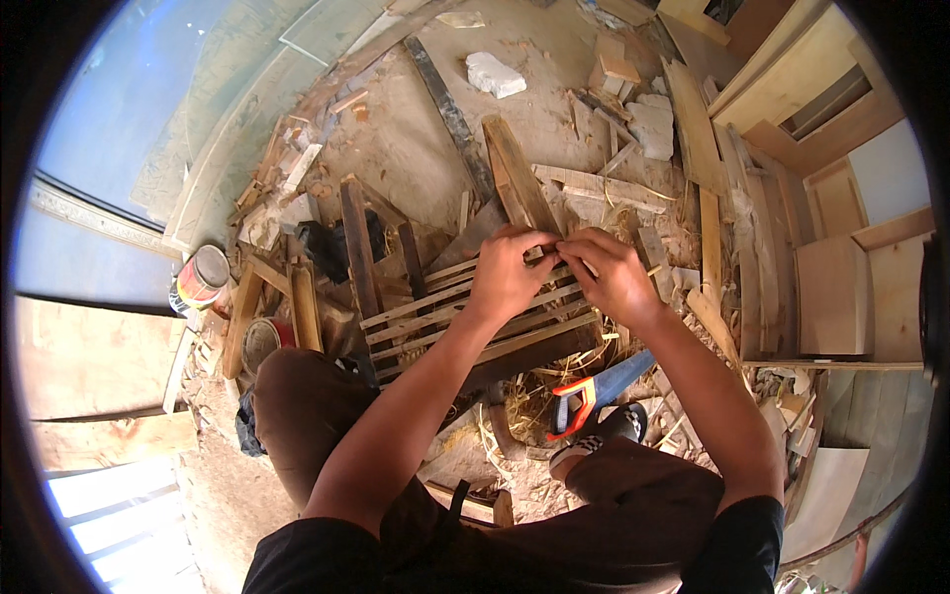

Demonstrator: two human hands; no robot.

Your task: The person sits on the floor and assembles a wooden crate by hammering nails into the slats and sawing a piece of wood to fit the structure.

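Observation:
My left hand [507, 274] and my right hand [611, 277] meet fingertip to fingertip above a row of thin wooden slats [416, 323]. Both are closed in a pinch; whatever sits between the fingers is too small or hidden to make out. The slats lie side by side with gaps, over a dark wooden board [539, 358] in front of my knees. Beyond my hands, a thick wooden beam [518, 176] points away from me. A handsaw [616, 384] with an orange and dark handle lies just below the slats, beside my shoe.
Two paint cans [205, 269] stand on the left among wood offcuts. A white block [494, 75] and a long dark plank [447, 111] lie on the dirt floor ahead. Wooden cabinet frames [836, 287] line the right side. Straw and scraps litter the ground around my feet.

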